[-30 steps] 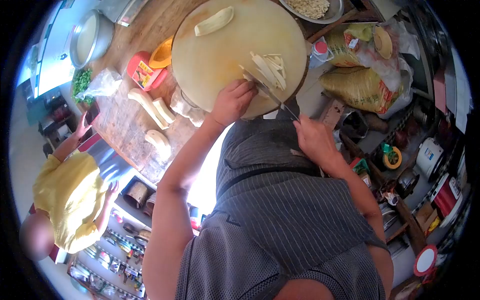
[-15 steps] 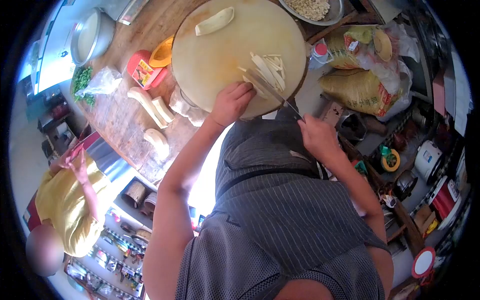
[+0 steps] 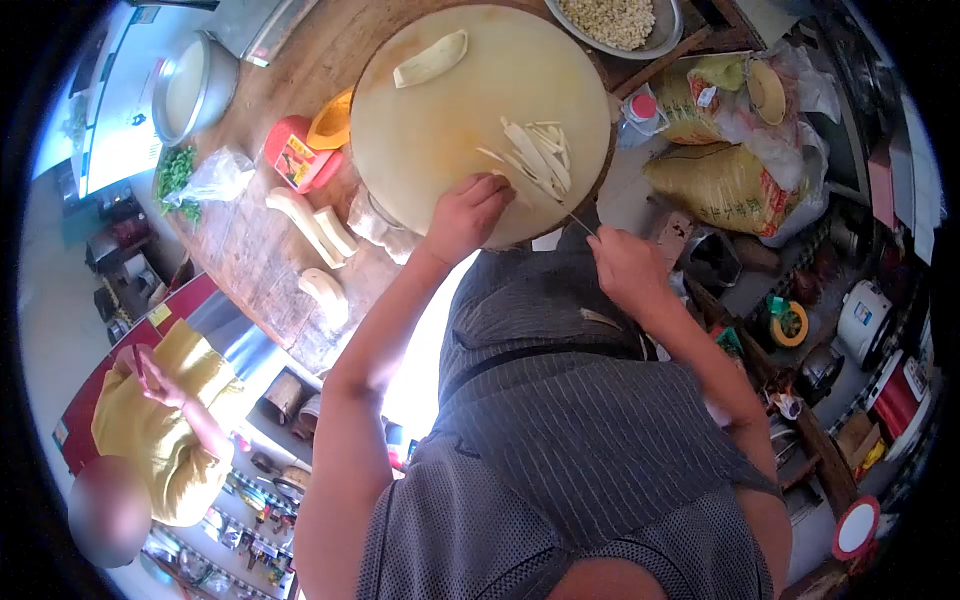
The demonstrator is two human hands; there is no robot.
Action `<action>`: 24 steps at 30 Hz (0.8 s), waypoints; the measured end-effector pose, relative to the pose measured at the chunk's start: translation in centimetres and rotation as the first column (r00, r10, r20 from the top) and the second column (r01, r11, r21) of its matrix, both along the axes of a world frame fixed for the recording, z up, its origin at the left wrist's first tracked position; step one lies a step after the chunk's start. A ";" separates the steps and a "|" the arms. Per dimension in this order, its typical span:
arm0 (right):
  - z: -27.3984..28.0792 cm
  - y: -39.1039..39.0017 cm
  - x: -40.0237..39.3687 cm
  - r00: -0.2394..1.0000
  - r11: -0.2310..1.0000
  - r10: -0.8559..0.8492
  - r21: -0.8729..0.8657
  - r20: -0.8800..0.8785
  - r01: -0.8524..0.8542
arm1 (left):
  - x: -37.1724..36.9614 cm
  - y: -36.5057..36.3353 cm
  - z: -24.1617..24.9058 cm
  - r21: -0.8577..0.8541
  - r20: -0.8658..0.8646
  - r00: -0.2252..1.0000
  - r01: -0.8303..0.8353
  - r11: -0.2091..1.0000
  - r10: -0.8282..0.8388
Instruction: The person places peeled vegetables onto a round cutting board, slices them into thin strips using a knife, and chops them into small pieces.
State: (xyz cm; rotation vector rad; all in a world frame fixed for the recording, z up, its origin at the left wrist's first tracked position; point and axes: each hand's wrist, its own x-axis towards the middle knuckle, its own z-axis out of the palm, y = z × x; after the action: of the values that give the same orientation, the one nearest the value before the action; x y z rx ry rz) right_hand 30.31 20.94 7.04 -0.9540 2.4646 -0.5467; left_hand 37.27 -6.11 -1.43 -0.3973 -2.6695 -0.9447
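Note:
On the round chopping board point(image 3: 420, 130), my left hand point(image 3: 468, 215) has its fingers curled down at the near edge. A pale bit shows at its fingertips, and the rest of what it presses is hidden. My right hand point(image 3: 630, 268) is closed around the handle of a knife point(image 3: 582, 223), just off the board's near right edge. The blade is seen nearly edge-on and is hard to make out. Thin pale vegetable strips point(image 3: 543, 155) lie in a small pile beyond the knife. One larger pale vegetable piece point(image 3: 430, 60) rests near the board's far side.
Left of the board are peeled pale vegetable lengths point(image 3: 305, 225), a red package point(image 3: 297, 155), a cut orange piece point(image 3: 332, 122) and green herbs point(image 3: 176, 182). A metal bowl of chopped bits point(image 3: 610, 22) stands beyond. Yellow sacks point(image 3: 712, 185) lie right. Another person point(image 3: 165, 420) is at left.
The knife blade, broadly visible before, now appears thin and lower. My right hand has shifted slightly left. My left hand stays at nearly the same place on the board; the view has moved a little.

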 end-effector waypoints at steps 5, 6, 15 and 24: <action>1.6 0.9 0.9 0.996 0.997 0.076 -0.039 0.040 -0.074 | -2.4 -6.6 0.9 0.198 -0.013 0.868 -0.485 0.852 0.497; 1.4 0.9 1.0 0.997 0.997 0.072 -0.041 0.040 -0.071 | -3.4 -8.4 1.3 0.124 0.002 0.862 -0.503 0.855 0.507; -1.1 -0.5 -3.0 0.991 0.989 0.132 0.062 0.037 -0.134 | -12.8 -11.1 -0.7 -0.240 0.051 0.901 -0.407 0.881 0.430; -0.6 0.1 -1.1 0.998 0.996 -0.061 0.070 0.015 0.060 | -4.1 -10.9 1.5 -0.291 0.202 0.947 -0.186 0.938 0.250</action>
State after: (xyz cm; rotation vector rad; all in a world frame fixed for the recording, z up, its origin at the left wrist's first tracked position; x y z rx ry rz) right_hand 29.26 21.02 6.46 -0.8461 2.4866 -0.4831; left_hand 33.16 -17.02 0.05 -0.0346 -2.9917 -0.5965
